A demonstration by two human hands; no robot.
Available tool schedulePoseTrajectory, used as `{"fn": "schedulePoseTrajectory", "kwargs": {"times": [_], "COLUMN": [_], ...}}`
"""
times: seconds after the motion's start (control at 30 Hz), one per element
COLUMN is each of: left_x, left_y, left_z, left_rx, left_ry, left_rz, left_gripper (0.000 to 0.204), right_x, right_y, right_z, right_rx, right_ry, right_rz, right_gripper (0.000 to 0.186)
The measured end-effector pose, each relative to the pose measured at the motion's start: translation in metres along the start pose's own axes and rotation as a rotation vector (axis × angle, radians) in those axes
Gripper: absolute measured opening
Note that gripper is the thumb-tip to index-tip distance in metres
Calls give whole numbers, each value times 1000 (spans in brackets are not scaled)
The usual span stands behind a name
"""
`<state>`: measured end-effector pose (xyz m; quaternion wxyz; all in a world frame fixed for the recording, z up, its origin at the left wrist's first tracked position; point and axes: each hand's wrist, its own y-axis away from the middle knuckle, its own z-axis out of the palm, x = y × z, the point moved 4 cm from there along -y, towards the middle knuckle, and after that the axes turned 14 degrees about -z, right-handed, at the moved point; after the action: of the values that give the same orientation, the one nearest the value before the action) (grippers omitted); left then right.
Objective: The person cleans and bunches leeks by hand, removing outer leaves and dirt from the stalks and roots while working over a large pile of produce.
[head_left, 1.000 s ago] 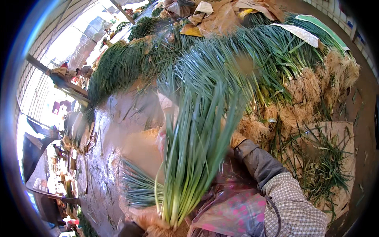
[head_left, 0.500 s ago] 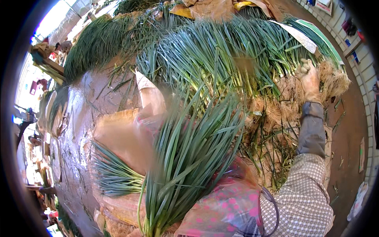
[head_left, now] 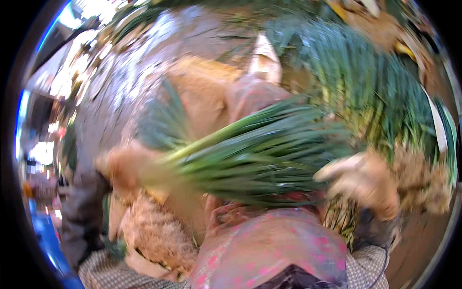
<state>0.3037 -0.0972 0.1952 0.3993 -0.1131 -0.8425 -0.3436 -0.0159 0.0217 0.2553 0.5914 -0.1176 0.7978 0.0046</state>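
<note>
A bunch of long, flat-leaved green stalks [head_left: 260,149], like green onions or young leeks, lies sideways in front of me. Its pale stalk end is gripped in my left hand [head_left: 127,166], blurred by motion, and its leaves spread to the right. My right hand [head_left: 363,180] is beside the leaf tips, fingers stretched out and apart, holding nothing that shows; whether it touches the leaves I cannot tell. Behind my left hand rests a smaller bunch [head_left: 163,120] of the same stalks. A clear plastic apron with pink dots [head_left: 274,241] covers my lap.
A long row of the same stalks [head_left: 370,86] stretches along the right, with bushy tan roots [head_left: 418,178] at its near end. Brown sacking [head_left: 202,72] lies ahead on the wet floor [head_left: 110,86]. More matted roots [head_left: 156,231] are below my left hand. A blue object [head_left: 45,241] stands at far left.
The view has swung left and down. My right hand has come back from the roots at the row's far right to the bunch's leaf tips. The bunch has tipped from upright to sideways.
</note>
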Motion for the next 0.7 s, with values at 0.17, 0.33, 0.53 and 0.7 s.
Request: {"fn": "schedulePoseTrajectory", "kwargs": {"times": [0.17, 0.33, 0.53, 0.7], "left_x": [22, 38, 79, -38], "left_y": [-4, -49, -114, -220], "left_z": [-18, -84, -255, -284], "left_rx": [-19, -70, -110, -31], "left_ry": [-142, -300, -440, -112], "left_rz": [171, 280, 373, 195], "left_gripper": [20, 18, 16, 12], "right_x": [-24, 40, 49, 78], "right_y": [-123, -203, -279, -408], "right_z": [202, 212, 138, 128], "right_rx": [-616, 53, -42, 51], "right_ry": [-716, -1114, -820, -1697], "right_rz": [-2, -128, -368, 112], "right_gripper": [49, 70, 72, 50]}}
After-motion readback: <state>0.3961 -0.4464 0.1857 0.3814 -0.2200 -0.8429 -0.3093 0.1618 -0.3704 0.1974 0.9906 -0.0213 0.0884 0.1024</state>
